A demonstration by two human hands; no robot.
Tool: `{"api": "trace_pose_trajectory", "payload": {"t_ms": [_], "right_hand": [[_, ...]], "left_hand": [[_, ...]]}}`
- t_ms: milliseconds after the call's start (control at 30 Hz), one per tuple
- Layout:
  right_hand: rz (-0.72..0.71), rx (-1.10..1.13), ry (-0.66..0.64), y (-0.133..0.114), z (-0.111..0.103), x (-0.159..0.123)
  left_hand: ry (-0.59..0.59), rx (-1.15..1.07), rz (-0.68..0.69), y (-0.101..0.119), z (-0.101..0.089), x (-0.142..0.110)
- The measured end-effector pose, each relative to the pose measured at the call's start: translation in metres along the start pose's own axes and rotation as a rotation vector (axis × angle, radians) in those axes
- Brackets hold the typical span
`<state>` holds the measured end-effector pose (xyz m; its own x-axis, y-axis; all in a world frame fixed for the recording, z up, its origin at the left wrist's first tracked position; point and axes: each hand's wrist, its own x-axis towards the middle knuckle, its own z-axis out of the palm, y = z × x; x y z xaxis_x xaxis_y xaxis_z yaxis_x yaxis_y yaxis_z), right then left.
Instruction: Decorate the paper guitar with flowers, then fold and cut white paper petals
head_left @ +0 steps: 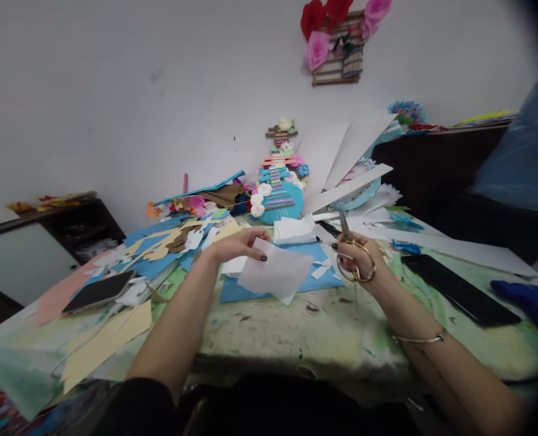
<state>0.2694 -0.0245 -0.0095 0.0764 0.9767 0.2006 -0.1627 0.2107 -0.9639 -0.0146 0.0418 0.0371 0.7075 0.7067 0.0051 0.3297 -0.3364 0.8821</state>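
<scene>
My left hand (239, 244) pinches the upper edge of a thin white sheet of paper (275, 274) and holds it just above a blue sheet (237, 290) on the table. My right hand (358, 253) is closed round the gold handles of a pair of scissors (348, 242), whose blades point up and away, a short way right of the white sheet. A thin bangle sits on my right wrist.
The paint-stained table (296, 333) carries a dark phone (100, 290) at the left, another dark phone (460, 289) at the right, tan paper (105, 342), blue and white scraps, a folded white stack (292, 231) and a blue paper guitar (278, 194). Paper flowers (337, 30) hang on the wall.
</scene>
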Motion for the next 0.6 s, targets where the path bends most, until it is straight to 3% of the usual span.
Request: {"api": "trace_pose_trajectory", "payload": {"t_ms": [100, 233, 400, 500, 600], "right_hand": [[0.017, -0.009, 0.087, 0.003, -0.002, 0.005], [0.092, -0.064, 0.086, 0.010, 0.001, 0.008], [0.158, -0.111, 0.101, 0.014, 0.005, 0.010], [0.151, -0.140, 0.127, 0.015, 0.003, 0.011], [0.099, -0.403, 0.178, 0.016, -0.002, 0.013]], "left_hand": [[-0.154, 0.292, -0.212, 0.007, -0.044, 0.013], [-0.163, 0.535, -0.303, 0.001, -0.076, 0.053], [-0.155, 0.693, -0.328, -0.032, -0.074, 0.100], [-0.110, 0.729, -0.312, -0.050, -0.070, 0.111], [-0.057, 0.746, -0.297, -0.058, -0.070, 0.112]]}}
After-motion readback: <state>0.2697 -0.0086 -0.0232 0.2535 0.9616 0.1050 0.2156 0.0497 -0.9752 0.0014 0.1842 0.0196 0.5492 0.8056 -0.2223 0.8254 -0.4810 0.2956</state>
